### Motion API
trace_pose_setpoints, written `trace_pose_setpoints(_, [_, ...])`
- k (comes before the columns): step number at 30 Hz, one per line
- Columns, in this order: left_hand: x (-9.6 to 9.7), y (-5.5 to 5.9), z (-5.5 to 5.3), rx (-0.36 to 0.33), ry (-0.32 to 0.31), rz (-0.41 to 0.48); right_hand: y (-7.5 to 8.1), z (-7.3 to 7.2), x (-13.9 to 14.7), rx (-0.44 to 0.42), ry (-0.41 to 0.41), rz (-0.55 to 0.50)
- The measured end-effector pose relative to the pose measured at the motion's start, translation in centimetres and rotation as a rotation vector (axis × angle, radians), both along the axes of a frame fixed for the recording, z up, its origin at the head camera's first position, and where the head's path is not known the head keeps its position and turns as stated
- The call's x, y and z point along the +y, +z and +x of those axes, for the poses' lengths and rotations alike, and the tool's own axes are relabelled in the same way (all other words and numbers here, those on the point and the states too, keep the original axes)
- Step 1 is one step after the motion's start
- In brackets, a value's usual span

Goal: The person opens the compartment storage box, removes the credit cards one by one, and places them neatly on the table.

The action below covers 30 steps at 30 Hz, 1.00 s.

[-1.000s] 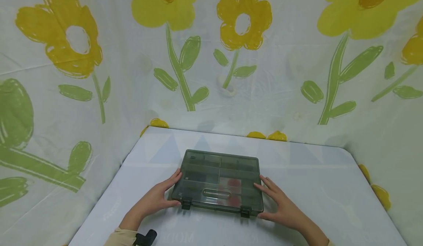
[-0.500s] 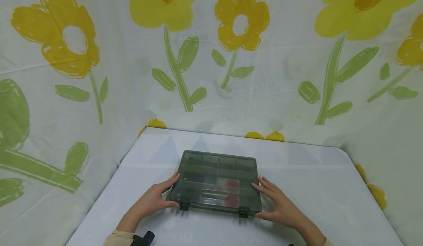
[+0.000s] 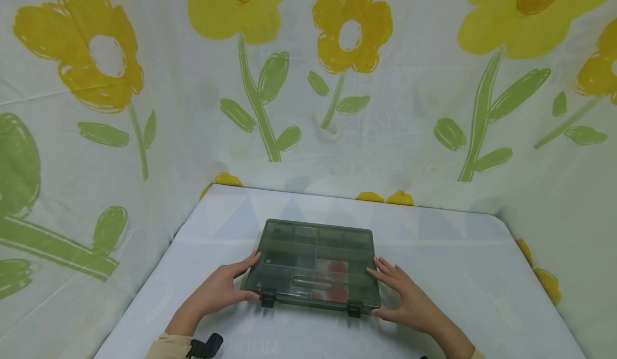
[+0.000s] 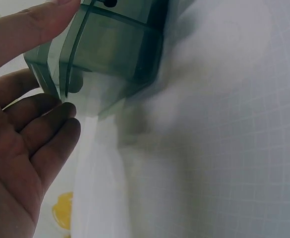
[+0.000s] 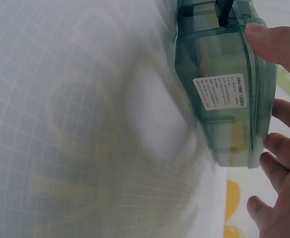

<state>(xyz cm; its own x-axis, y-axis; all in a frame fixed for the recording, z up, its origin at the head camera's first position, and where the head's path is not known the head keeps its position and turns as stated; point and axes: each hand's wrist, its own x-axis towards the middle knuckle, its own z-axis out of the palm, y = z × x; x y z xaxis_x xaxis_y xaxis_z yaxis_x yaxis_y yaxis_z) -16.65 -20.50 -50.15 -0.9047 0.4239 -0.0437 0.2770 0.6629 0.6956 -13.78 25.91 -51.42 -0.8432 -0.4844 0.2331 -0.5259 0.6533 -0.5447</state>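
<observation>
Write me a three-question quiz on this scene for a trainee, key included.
1. True or false: the lid of the green box is closed.

2. How many latches show along the box's near edge in the head view?
A) One
B) Two
C) Four

3. Short answer: which hand is at the side of the box that bears the white label?

Key:
1. True.
2. B.
3. The right hand.

The case point(image 3: 312, 265) lies on the table point(image 3: 458, 273) between left fingers point(image 3: 246, 264) and right fingers point(image 3: 385, 277), 2 latches point(image 3: 268, 298) in front, curtain point(image 3: 409, 107) behind.
</observation>
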Motion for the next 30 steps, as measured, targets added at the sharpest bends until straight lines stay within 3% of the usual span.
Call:
trace_pose_setpoints(15, [-0.2,-0.1,0.4,-0.041,0.012,0.003,0.1,0.6,0.0,-0.008,-0.001,0.035])
trace_pose_setpoints(22, [-0.4,-0.2,0.8,-0.052,0.026,0.016,0.1,1.4,0.1,-0.050,0.005,0.064])
trace_pose_setpoints(30, [-0.5,0.1,1.0,-0.059,0.021,0.013,-0.1,1.9,-0.1,0.091,0.013,0.097])
